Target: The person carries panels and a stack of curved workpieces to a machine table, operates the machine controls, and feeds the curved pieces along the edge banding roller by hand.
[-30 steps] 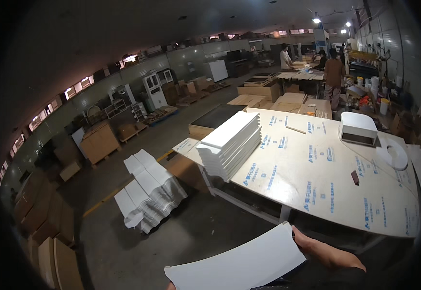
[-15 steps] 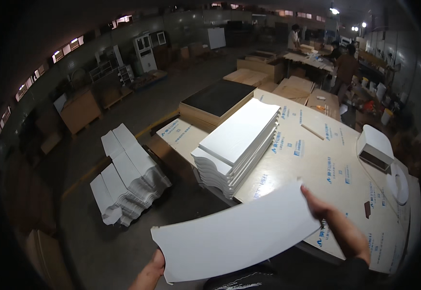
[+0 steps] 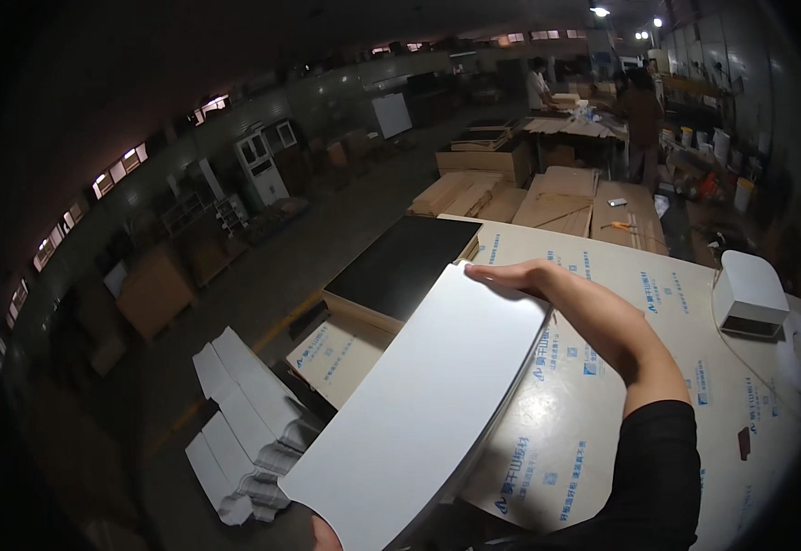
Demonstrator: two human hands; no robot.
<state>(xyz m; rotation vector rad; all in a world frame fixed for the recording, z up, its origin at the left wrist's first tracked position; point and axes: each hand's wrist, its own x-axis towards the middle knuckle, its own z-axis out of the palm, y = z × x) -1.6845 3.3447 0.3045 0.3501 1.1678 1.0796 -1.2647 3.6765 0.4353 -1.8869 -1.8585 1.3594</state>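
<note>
A long white panel with curved ends lies slantwise in front of me, between my two hands. Around its far end curl the fingers of my right hand, the forearm reaching in from the right. My left hand grips the near end from beneath; only a small part of it shows at the lower edge. The panel is over the near left part of the printed table and hides the stack of similar white panels there. I cannot tell whether it touches that stack.
Left of the table stand more stacked white panels on a lower level. A black-topped board stack sits beyond my panel. On the table's right are a white boxy housing and a white ring. People work farther back.
The white panel has swung from crosswise to pointing away from me and now covers the table stack. My right hand has moved forward and left; my left hand has dropped nearer the lower edge.
</note>
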